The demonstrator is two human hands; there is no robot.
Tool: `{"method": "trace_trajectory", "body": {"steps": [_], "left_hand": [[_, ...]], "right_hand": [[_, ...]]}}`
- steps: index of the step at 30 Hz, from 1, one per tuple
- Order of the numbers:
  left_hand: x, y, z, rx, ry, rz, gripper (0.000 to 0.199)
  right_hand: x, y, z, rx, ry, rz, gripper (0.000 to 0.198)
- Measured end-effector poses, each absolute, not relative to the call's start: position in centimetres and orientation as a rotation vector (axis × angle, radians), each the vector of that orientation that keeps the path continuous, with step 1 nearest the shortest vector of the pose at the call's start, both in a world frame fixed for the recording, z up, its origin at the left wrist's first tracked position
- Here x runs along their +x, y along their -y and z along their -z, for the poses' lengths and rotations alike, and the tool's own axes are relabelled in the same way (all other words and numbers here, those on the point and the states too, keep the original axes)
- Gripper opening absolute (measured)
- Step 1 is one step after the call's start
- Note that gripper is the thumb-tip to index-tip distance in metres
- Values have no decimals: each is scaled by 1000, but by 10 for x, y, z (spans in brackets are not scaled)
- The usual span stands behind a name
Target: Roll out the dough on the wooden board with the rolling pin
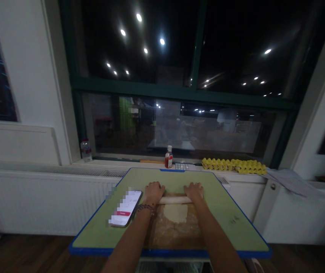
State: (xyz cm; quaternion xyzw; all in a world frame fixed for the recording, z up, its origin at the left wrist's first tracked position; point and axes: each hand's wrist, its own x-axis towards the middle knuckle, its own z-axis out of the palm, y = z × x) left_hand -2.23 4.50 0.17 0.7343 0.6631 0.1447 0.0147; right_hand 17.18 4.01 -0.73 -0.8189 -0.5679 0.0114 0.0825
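A pale rolling pin (175, 200) lies crosswise on a brown, flour-dusted board (176, 237). My left hand (153, 192), with a beaded bracelet at its wrist, is curled over the pin's left end. Over the right end, my right hand (194, 190) has its fingers bent in the same way. Just on the near side of the pin, a flat, thin sheet of pale dough (176, 213) is spread on the board. The hands cover both ends of the pin.
The board rests on a green table (225, 231) with a blue edge. A lit phone (126, 208) lies left of my left arm. On the windowsill stand a small red-liquid bottle (168, 157), yellow egg trays (233, 165) and a clear bottle (86, 151). Papers (295, 182) lie at right.
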Motion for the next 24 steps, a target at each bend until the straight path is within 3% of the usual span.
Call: {"method": "trace_trajectory", "body": {"steps": [24], "left_hand": [[-25, -51, 5, 2239, -2039, -431, 28]], "right_hand": [[176, -44, 9, -2422, 1735, -69, 37]]}}
